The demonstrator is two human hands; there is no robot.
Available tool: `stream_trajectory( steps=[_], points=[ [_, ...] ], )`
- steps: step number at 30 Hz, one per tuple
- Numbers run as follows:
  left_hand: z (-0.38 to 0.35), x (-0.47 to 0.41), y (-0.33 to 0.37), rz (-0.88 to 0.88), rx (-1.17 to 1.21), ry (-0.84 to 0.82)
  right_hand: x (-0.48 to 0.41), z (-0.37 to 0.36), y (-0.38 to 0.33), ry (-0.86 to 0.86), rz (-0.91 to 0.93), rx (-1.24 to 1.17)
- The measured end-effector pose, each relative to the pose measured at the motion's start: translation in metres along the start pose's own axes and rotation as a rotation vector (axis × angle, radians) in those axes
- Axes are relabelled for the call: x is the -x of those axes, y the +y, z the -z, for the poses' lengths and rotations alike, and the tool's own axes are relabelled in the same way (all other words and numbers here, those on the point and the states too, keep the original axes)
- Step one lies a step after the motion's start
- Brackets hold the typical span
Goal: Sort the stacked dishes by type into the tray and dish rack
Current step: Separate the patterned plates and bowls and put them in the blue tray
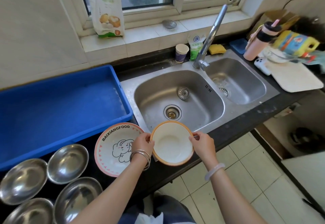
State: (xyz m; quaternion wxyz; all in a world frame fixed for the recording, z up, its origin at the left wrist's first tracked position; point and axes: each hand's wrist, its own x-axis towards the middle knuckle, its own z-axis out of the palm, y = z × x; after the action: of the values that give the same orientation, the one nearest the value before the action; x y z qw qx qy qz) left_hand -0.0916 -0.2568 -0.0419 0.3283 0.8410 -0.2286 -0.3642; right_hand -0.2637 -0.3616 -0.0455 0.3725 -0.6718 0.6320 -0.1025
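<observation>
Hands pinch a round white orange-rimmed plate (172, 143): left hand (142, 143) and right hand (204, 143) fingers clamped on opposite edges, above black countertop (233, 127); steel sink (177, 99) beyond the fingertips.

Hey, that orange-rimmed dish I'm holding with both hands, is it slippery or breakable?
Probably stiff: the dish holds its round shape though the left hand and right hand grip only opposite edges. Its glossy inside suggests a slippery surface, so a light pinch may slide. Material is unclear, ceramic or plastic; treat it as breakable.

"BAIXIANGFOOD" on pink-rimmed plate (112, 146)
</observation>
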Motion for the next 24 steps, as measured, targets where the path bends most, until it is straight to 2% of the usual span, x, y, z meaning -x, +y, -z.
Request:
stream_trajectory(
  steps=[5, 9, 13, 16, 18, 20, 24],
  points=[
    [0.011, 0.004, -0.004, 0.051, 0.116, 0.004, 0.007, 0.004, -0.008, 0.03, 0.065, 0.036],
    [0.037, 0.005, -0.019, 0.072, 0.113, 0.124, 0.009, -0.002, -0.042, 0.042, 0.266, 0.1],
    [0.068, 0.012, -0.042, 0.115, 0.059, 0.274, 0.008, -0.038, -0.087, -0.121, 0.443, 0.161],
    [0.084, 0.017, -0.058, 0.217, -0.031, 0.343, 0.004, -0.072, -0.114, -0.28, 0.516, 0.356],
    [0.089, 0.022, -0.066, 0.273, -0.043, 0.333, 0.0, -0.091, -0.127, -0.36, 0.546, 0.543],
    [0.088, 0.025, -0.071, 0.285, 0.045, 0.288, -0.004, -0.104, -0.134, -0.418, 0.553, 0.669],
    [0.084, 0.028, -0.079, 0.362, 0.25, 0.254, -0.012, -0.118, -0.139, -0.433, 0.578, 0.707]
  ],
)
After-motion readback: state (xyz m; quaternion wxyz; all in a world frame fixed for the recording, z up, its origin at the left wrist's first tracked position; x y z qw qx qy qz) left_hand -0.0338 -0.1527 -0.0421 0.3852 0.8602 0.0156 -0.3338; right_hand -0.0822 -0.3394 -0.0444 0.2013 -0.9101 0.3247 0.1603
